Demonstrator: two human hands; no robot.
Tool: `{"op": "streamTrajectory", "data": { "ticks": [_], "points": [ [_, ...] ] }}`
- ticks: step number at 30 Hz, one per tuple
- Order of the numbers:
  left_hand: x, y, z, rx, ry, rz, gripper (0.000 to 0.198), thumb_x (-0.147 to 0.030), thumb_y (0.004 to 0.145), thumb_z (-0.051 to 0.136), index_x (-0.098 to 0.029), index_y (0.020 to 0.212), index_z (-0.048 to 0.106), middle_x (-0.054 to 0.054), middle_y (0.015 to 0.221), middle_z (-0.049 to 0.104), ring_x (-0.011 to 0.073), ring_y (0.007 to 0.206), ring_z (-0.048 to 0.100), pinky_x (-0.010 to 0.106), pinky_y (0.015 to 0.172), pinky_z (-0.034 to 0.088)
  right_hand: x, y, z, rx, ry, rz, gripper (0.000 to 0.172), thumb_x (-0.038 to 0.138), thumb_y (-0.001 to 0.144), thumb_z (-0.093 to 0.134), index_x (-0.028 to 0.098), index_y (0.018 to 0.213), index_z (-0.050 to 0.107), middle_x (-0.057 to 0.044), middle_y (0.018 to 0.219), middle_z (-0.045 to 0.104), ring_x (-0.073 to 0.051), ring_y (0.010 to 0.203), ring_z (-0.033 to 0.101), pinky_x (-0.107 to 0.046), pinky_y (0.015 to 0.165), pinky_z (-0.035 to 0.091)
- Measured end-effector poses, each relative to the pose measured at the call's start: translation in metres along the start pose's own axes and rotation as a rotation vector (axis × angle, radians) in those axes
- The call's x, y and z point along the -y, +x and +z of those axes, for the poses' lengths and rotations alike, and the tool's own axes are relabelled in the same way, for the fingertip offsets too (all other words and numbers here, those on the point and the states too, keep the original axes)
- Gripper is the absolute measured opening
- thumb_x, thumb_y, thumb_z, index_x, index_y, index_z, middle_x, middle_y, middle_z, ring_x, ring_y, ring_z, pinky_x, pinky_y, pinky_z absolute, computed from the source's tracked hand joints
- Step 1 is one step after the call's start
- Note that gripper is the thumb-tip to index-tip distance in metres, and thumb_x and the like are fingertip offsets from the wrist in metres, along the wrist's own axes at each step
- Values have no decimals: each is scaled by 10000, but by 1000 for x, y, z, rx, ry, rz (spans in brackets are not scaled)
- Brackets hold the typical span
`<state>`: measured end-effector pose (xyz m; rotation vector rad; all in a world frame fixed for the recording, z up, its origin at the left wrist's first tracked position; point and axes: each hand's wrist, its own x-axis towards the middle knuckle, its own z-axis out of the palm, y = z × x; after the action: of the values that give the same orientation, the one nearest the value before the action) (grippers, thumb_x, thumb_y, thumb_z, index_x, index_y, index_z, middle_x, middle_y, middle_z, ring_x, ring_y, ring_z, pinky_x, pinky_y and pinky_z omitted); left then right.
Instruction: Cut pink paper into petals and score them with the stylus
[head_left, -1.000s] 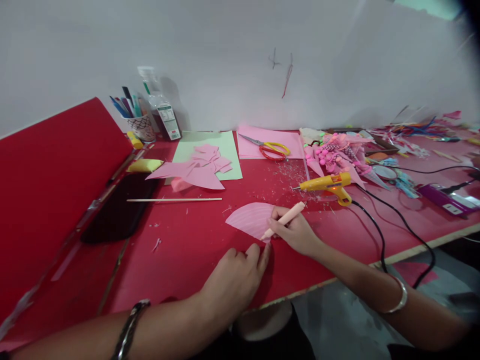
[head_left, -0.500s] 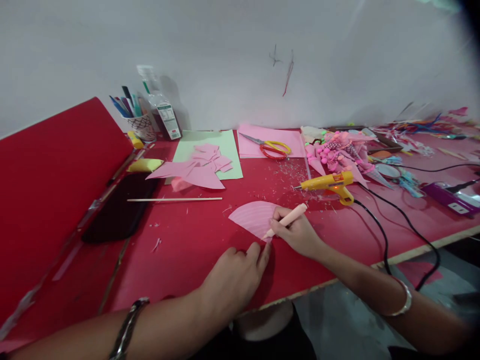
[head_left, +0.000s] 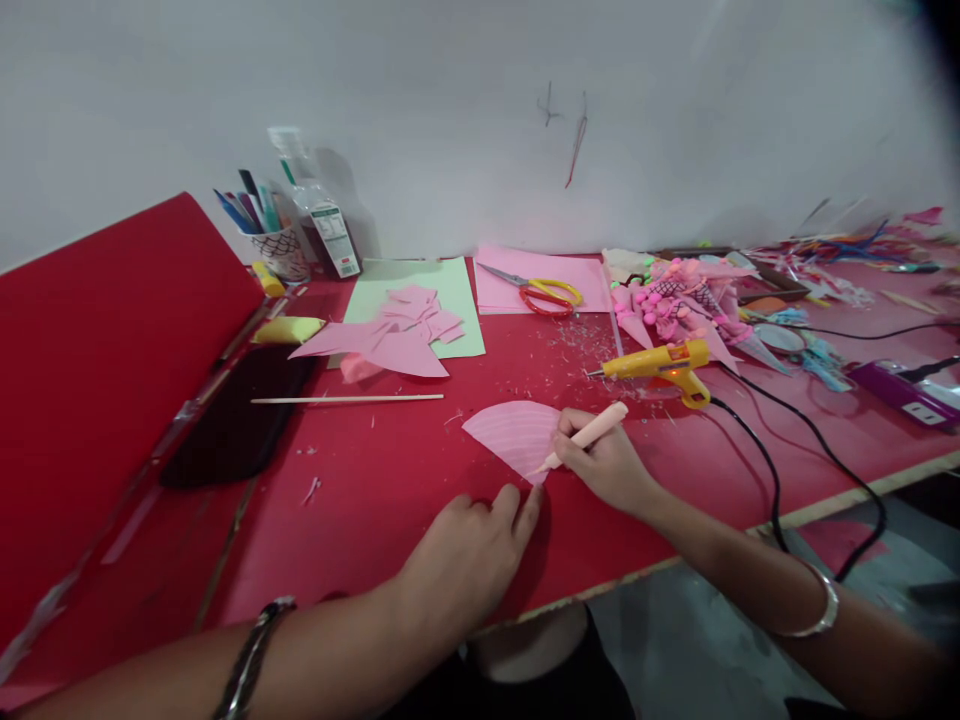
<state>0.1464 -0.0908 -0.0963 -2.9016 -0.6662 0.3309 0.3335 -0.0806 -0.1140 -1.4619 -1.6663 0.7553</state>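
My right hand (head_left: 604,465) is closed around a peach-coloured marker (head_left: 592,430). The marker's tip meets a pink paper fan-shaped piece (head_left: 510,432) near its narrow lower corner. Curved lines run across that paper, and it lies flat on the red table (head_left: 360,500). With fingers partly stretched out, my left hand (head_left: 480,540) rests on the table and touches the paper's bottom corner with a fingertip; it grips nothing. A thin white stick (head_left: 345,400) lies to the left of the paper. A yellow glue gun (head_left: 656,368) sits beyond my right hand.
Scissors (head_left: 544,290) lie on pink sheets (head_left: 495,262) at the back. Pink cut pieces (head_left: 390,345) overlap a green sheet (head_left: 465,285). Pink cones with pompoms (head_left: 675,295), a dark phone (head_left: 232,430), a pen cup (head_left: 281,250), a bottle (head_left: 330,230) and a purple power strip (head_left: 904,395) surround them.
The marker and my right hand have shifted slightly right, and its tip has moved up and right on the paper. My left fingertip stays at the paper's corner.
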Motion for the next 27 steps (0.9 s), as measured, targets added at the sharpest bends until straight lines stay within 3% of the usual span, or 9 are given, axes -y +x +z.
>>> {"op": "streamTrajectory", "data": {
  "ticks": [8,16,20,27],
  "points": [
    [0,-1,4,-39,11,-6,501,-83,804,402,-86,1300,326,50,815,544,147,519,560,279,422,447,1,1,-3,-16,19,-5,196,175,749,441,190,562,386,46,500,425,-88,470,406,-202,449,298],
    [2,0,-1,4,-1,2,490,-79,805,408,-90,1289,333,59,832,553,155,538,572,281,443,450,-3,1,-6,-56,142,86,233,228,780,440,193,556,386,48,470,453,-93,462,460,-199,459,336],
    [9,-3,2,-50,-6,47,470,-64,801,417,-91,1266,354,61,818,564,150,543,567,270,454,438,-2,0,-8,-89,233,91,207,283,800,454,180,622,474,40,497,493,-88,467,458,-197,459,352],
    [32,-14,9,-102,-15,88,490,-83,814,434,-220,1275,340,39,851,577,122,536,557,239,473,408,5,0,-13,109,270,-8,138,279,771,539,160,721,586,-10,662,593,-105,598,549,-212,536,423]
  ]
}}
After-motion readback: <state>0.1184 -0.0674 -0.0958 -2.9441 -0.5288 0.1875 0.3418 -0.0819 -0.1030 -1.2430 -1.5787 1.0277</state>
